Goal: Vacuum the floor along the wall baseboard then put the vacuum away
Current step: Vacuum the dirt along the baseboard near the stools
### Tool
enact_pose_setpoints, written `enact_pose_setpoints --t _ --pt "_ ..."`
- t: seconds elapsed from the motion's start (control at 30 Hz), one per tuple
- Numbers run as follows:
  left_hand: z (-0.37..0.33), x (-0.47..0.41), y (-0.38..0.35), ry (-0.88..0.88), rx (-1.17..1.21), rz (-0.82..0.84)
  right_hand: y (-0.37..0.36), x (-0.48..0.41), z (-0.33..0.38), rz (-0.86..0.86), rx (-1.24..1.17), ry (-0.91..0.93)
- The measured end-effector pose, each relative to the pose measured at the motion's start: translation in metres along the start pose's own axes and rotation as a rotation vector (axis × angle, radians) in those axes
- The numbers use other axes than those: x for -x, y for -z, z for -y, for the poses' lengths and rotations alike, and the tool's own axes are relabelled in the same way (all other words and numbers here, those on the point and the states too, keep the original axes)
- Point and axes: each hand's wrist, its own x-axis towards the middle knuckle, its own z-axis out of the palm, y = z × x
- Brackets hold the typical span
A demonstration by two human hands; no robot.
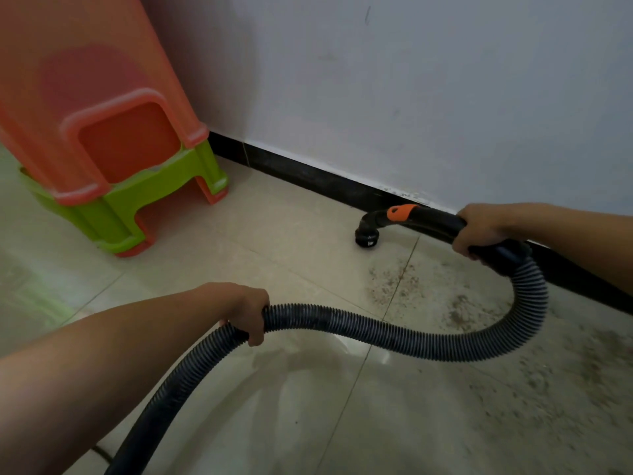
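My right hand [479,231] grips the black curved vacuum handle [431,221], which carries an orange slider. Its round nozzle [367,236] points down onto the pale tile floor right beside the black baseboard [308,180]. A ribbed black hose [394,334] loops from the handle down and leftward across the floor. My left hand [248,311] holds the hose at mid-length, lifted off the tiles. Brown dust and grit [455,313] lie scattered on the tiles to the right of the nozzle, along the baseboard.
Stacked orange and green plastic stools [113,159] stand at the left against the white wall [411,80]. The hose runs off the bottom edge toward the unseen vacuum body. Tile floor stretches between the stools and the nozzle.
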Motion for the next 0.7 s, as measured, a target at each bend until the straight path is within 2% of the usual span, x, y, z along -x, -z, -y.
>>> enact_pose_setpoints --t 0.23,0.47,0.7 --pt "0.004 -0.011 0.001 -0.032 -0.003 -0.081 -0.007 -0.021 -0.025 -0.082 -0.083 -0.112" --pt "-0.006 -0.046 0.012 -0.084 -0.051 -0.137 -0.013 -0.009 -0.062 -0.011 -0.273 -0.258" --pt "-0.072 -0.097 0.024 -0.298 -0.171 -0.149 -0.046 0.048 -0.11 -0.064 -0.393 -0.448"
